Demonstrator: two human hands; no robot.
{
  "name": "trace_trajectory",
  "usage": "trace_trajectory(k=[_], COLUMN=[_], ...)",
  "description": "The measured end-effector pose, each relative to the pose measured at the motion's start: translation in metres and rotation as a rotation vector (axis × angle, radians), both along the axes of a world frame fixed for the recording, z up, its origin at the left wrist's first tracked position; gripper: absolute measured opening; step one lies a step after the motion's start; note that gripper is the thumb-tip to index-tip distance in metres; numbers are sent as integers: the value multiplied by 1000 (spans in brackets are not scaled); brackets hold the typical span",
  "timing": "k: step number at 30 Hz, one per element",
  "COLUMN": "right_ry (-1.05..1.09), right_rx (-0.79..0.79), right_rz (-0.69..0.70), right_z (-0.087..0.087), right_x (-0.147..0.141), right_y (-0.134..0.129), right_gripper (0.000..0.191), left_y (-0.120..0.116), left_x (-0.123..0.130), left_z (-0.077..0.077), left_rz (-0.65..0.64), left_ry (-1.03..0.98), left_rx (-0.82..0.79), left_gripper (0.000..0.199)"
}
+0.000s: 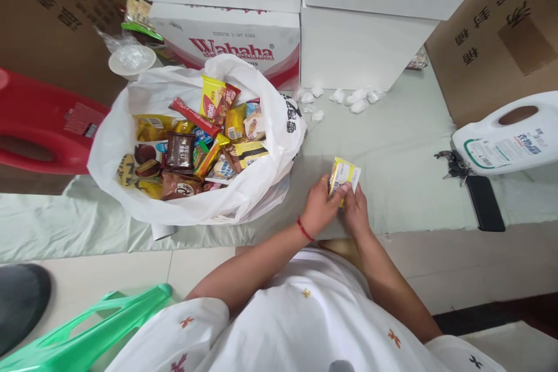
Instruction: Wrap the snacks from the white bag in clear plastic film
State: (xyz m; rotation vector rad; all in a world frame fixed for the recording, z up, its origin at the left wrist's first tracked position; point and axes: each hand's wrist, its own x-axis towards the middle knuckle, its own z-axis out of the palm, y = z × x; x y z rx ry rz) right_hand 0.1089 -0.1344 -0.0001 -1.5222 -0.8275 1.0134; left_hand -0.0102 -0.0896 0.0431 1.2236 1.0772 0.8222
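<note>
I have the left grip (320,206) and the right grip (356,212) both clenched around a yellow-and-white packet (346,175). Packet location: above the near part of the surface (405,192), right of the white plastic bag (279,148). The bag's mouth is spread; inside I see assorted wrapped snacks (180,151). A red wristband (305,229) encircles the left wrist. Beyond the packet, small white wrapped pieces (358,106) lie in front of a white box (349,46). At far right, I note a black phone (485,203) near keys (456,166) and a white jug (514,136).
</note>
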Motion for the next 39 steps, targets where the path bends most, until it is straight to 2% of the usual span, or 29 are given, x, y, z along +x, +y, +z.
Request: trace_trajectory(k=[3,5,7,9,12,15,18,20,22,23,25,27,30,32,33,35,37,39], right_ry=[-51,107,343,533,606,504,316,180,81,45,-16,-57,-50,-60,-75,-115,-152,-188], right_rx=[-3,-12,-25,-15,13,0,-68,-164,-252,-283,-315,-291,-248,-252,-252,-231,-188,-144], right_rz=[40,53,38,-24,-154,-274,-403,-471,-515,-535,-571,-503,-430,-381,-359,-325,-291,-251], right_z=[5,11,17,21,25,27,28,28,28,29,34,45,61,63,61,49,33,19], right_x=[-2,-6,-13,-19,-14,23,86,131,172,190,222,249,273,274,270,254,234,213], right_y=[-1,-2,-3,-5,-10,-21,-33,-29,-5,15,72,140,229,264,272,272,253,220], right_gripper=[49,47,47,43,33,33,40,44,44,42,37,32,38,41,39,29,23,23], left_y=[-1,1,2,1,0,-4,-12,-22,-35,-41,-53,-63,-74,-81,-84,-90,-93,-93], left_x=[8,11,13,14,7,-16,-58,-90,-118,-130,-148,-161,-177,-188,-193,-204,-212,-216], left_z=[-12,-20,-23,-24,-22,-21,-17,-13,-9,-9,-10,-14,-21,-24,-25,-27,-28,-28], left_rz=[176,243,288,233,45,-41,-79,-113,-137,-121,-71,-1,91,124,132,147,178,215], left_ry=[-191,-370,-454,-456,-326,-70,107,240,374,427,503,560,637,698,732,793,831,845], left_rx=[-159,-277,-328,-329,-236,-38,152,198,130,88,11,-25,-15,19,37,73,124,197], left_gripper=[46,50,54,54,44,35,29,25,28,30,34,38,40,38,35,30,27,28])
